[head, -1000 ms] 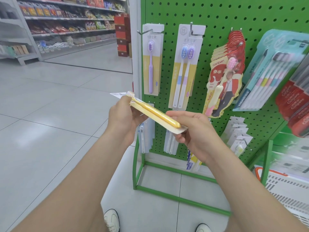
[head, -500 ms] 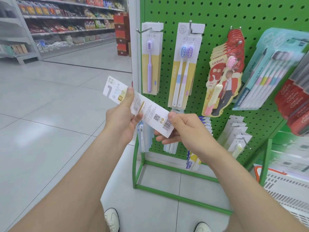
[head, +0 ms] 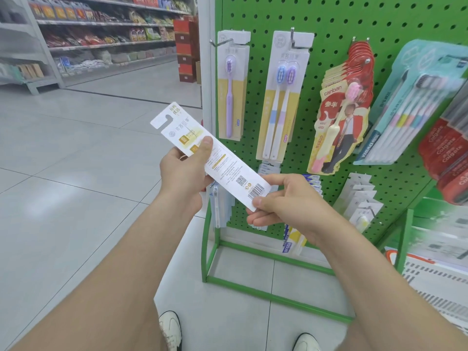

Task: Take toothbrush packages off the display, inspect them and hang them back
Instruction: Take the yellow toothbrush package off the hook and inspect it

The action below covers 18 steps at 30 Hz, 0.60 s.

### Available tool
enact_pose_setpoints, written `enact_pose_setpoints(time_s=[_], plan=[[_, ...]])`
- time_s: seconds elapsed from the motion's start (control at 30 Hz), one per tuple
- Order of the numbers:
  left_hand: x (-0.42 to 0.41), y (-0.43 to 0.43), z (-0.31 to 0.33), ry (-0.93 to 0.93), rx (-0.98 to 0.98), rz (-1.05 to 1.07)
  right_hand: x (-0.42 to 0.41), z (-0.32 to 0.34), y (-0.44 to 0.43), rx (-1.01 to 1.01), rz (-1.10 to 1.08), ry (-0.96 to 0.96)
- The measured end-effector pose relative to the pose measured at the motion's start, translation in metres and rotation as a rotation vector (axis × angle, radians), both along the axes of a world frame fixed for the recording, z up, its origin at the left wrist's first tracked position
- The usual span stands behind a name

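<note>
One long white card toothbrush package (head: 215, 160) is off the green perforated metal display board (head: 329, 24) and in the middle of its inspection, so the first step is judged done for this item and the second is in hand. The package lies slantwise between the two hands with its printed back turned up to the camera (the brush itself is on the hidden face).

The left hand (head: 186, 173) holds the upper half: its thumb (head: 206, 145) is pressed on the printed face, and the other fingers are curled behind the card, out of sight. The cut-out hanging slot (head: 167, 119) sits free just beyond that thumb, up and away from it. The right hand (head: 286, 203) pinches the bottom corner, thumb (head: 258, 200) on top just below the barcode (head: 257, 190) and the remaining fingers loosely curled beneath the card.

What is left for this package is to hang it back. A metal hook (head: 221, 43) juts from the board well above and beyond the left fingertips, with a purple single-brush pack (head: 231, 89) on it; a blue-and-lilac twin pack (head: 282, 97) hangs beside that, above the right hand's knuckles. Whether those hanging packs have had their turn cannot be told.
</note>
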<state>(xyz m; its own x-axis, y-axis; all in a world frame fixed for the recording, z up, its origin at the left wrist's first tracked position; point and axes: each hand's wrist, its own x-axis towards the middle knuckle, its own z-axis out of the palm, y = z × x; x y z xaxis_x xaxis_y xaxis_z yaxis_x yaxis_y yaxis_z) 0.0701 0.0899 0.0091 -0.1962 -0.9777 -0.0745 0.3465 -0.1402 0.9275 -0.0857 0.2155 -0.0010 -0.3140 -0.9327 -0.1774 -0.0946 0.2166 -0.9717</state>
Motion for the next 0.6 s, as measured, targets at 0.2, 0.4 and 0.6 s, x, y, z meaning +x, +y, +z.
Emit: enact_pose_setpoints(time_s=[0.2,0.4,0.6], plan=[[-0.004,0.000,0.005,-0.089,0.023,0.004,0.002,-0.002,-0.002,0.068,0.021,-0.042],[0.002,-0.001,0.002,-0.266,-0.029,-0.251,-0.001,-0.007,-0.002,-0.022,0.052,0.066],[-0.001,0.010,0.002,-0.357,-0.093,-0.444,-0.001,-0.004,-0.005,-0.171,-0.014,0.085]])
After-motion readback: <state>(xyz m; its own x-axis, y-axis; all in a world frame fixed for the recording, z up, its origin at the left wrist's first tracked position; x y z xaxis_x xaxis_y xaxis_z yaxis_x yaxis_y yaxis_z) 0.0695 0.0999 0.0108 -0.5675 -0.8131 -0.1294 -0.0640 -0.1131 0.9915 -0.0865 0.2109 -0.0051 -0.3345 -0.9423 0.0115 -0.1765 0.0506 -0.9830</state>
